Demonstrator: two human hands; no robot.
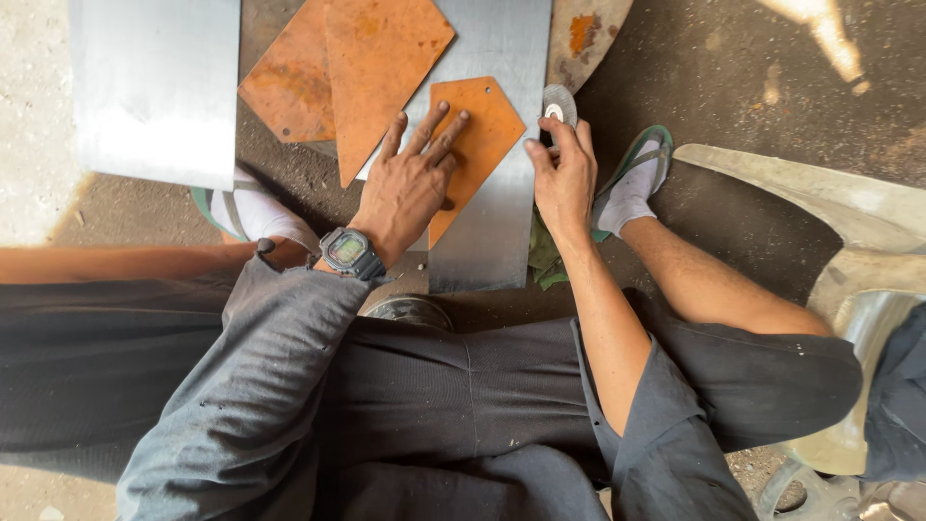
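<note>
While your left hand (410,183) presses flat, fingers spread, on the orange plate (477,145) atop the steel sheet (492,232), your right hand (562,178) grasps the grinding disc (557,101) just beside that plate; grinding looks underway, so keep the plate pinned.

The left hand (410,183) lies flat, fingers spread, on a rusty orange pointed plate (479,145) that rests on a grey steel sheet (492,227). Just beside the sheet's right edge, the right hand (564,178) grips a grinder disc (558,104). Two larger rusty plates (338,68) overlap the sheet's upper left.
</note>
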